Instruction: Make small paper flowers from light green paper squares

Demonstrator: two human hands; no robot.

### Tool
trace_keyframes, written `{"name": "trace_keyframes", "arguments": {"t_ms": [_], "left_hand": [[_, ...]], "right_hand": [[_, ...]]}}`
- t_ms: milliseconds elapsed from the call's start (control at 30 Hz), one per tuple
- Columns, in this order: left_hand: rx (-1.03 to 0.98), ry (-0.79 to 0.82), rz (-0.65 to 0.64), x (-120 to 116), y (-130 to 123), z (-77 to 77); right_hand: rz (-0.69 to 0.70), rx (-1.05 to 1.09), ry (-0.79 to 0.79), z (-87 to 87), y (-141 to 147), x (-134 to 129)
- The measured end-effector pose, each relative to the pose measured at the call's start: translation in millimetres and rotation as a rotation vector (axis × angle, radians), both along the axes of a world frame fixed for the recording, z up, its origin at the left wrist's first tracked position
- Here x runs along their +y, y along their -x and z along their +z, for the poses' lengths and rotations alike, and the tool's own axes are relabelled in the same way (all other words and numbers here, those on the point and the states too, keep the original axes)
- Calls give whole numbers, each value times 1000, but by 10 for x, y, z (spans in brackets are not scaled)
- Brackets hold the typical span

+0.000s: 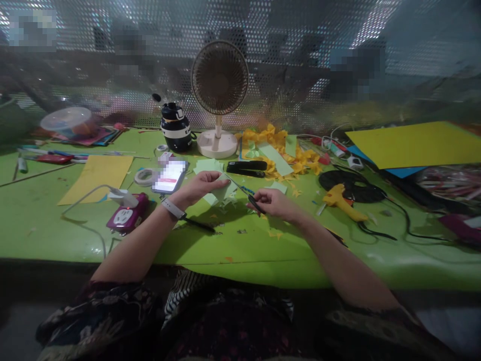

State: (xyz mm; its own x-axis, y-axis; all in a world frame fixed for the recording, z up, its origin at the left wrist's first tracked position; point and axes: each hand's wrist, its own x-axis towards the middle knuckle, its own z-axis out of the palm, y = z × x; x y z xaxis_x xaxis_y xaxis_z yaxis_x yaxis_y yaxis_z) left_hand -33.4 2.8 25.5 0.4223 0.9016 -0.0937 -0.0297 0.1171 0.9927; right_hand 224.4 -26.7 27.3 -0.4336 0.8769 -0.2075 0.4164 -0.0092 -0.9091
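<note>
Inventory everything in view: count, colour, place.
Scissors: 1, black-handled, centre
Paper pieces: several, pale green, centre
Fan: 1, pale, back
Cutouts: many, orange, beside fan
Bottle: 1, navy, left of fan
Stapler: 1, black, centre
Phone: 1, bright, left
Tape rolls: apparently 2, white, near phone
Power adapter: 1, purple, left
Sheets: 2, yellow, left and right
Glue gun: 1, yellow, right
Disc: 1, black, right
Tub: 1, clear, far left
Table: 1, green, underneath
Small clutter: uncounted, mixed, both ends
Left hand: 1, holding paper
Right hand: 1, holding scissors
</note>
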Motion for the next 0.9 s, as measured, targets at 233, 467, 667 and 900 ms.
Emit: {"name": "trace_keyframes", "arguments": {"t_ms": [233,467,667,900], "left_hand": [[7,-12,-6,-14,1,28],[23,-26,-25,-27,12,42],[33,-37,-66,13,29,-38],[26,-25,-63,-3,17,-31]], "right_hand": [[16,-7,-15,21,-18,-2],[-8,27,10,39,22,-18],[-19,43,37,19,37,-18],[-12,9,17,20,26,-19]]}}
